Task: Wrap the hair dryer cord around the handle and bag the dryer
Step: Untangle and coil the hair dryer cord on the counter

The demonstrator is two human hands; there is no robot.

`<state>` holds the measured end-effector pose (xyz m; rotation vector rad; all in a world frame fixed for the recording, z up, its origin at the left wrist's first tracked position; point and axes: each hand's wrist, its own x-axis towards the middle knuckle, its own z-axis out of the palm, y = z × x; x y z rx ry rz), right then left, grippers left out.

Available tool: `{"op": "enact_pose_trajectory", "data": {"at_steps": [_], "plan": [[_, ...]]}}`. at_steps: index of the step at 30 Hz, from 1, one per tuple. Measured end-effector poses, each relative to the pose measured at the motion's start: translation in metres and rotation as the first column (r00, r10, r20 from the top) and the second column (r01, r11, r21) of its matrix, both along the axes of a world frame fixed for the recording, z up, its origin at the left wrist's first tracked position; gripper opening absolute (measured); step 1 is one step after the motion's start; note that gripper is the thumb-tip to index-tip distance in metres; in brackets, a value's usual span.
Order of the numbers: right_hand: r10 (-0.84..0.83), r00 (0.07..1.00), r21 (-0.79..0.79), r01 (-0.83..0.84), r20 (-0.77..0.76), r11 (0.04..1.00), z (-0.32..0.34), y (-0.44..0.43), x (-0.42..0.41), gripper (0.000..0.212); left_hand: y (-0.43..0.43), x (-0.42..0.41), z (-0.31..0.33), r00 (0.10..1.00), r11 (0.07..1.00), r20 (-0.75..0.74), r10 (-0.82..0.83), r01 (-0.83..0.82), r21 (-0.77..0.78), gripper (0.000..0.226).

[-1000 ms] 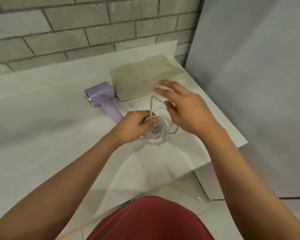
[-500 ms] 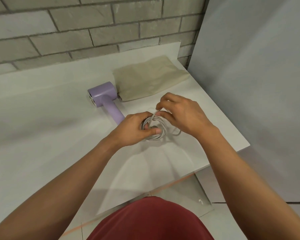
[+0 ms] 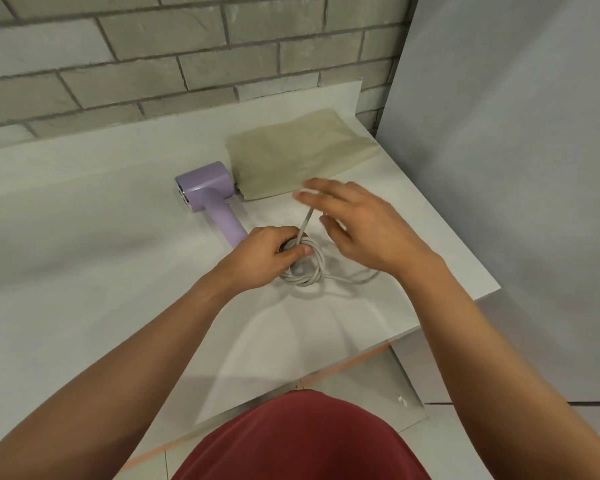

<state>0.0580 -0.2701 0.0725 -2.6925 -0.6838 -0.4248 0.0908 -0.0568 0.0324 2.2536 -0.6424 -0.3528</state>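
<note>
I am watching through the head camera as the purple hair dryer [image 3: 205, 183] is lying on its side on the white tabletop [image 3: 84, 237], its head sitting toward the far edge and its handle [image 3: 224, 221] pointing back toward the near right corner. The left hand [image 3: 267, 254] is gripping the lower end of that handle, fingers curled round it and the thumb pressing on the grey cord [image 3: 312, 268], which is sitting in several loose coils right at the handle's end.

One strand is running straight up from the coils to the right hand [image 3: 364, 230], which is hovering just above and beyond them. Its fingers [image 3: 321, 188] are stretching out toward the far edge and are coming through blurred, so I am not able to tell whether they are pinching the strand or only touching it. Another loop of cord is lying on the tabletop beneath the right wrist.

A flat beige bag [image 3: 298, 154] is lying at the far right corner of the tabletop, its near corner sitting just beside the dryer's head. A grey brick wall [image 3: 153, 64] is running along the far edge, and a plain grey panel [image 3: 516, 168] is standing past the right edge.
</note>
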Motion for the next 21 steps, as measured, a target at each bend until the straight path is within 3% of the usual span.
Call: {"op": "enact_pose_trajectory", "data": {"at_steps": [4, 6, 8, 10, 14, 16, 21], "plan": [[0.110, 0.994, -0.115, -0.107, 0.015, 0.988, -0.007, 0.009, 0.002, 0.023, 0.000, -0.002, 0.002, 1.000, 1.000, -0.001, 0.001, -0.001, -0.006, 0.013], [0.068, 0.996, -0.098, -0.063, 0.050, 0.993, -0.009, 0.006, 0.004, 0.018, 0.000, -0.003, 0.002, 1.000, 0.999, -0.016, 0.003, -0.003, -0.036, 0.005], [-0.008, 0.996, -0.068, 0.014, 0.084, 0.998, -0.007, 0.001, 0.004, 0.020, 0.000, -0.003, 0.002, 0.999, 0.996, -0.048, 0.021, -0.025, -0.084, 0.014], [-0.098, 0.988, -0.006, 0.099, 0.118, 0.995, -0.004, -0.005, 0.001, 0.026, 0.002, -0.002, 0.005, 0.987, 0.989, -0.158, 0.037, -0.059, -0.138, 0.021], [-0.275, 0.952, 0.210, 0.243, 0.139, 0.947, -0.003, -0.018, -0.001, 0.027, 0.015, 0.001, 0.007, 0.879, 0.962, -0.476, -0.022, -0.110, -0.248, 0.028], [-0.367, 0.926, 0.309, 0.323, 0.094, 0.895, -0.005, -0.028, 0.001, 0.026, 0.017, 0.001, 0.004, 0.908, 0.970, -0.419, 0.004, -0.105, -0.218, 0.017], [-0.560, 0.817, 0.392, 0.565, -0.141, 0.726, -0.015, -0.056, 0.004, 0.024, 0.020, -0.009, 0.001, 0.959, 0.974, -0.284, 0.021, -0.084, -0.211, 0.020]]}}
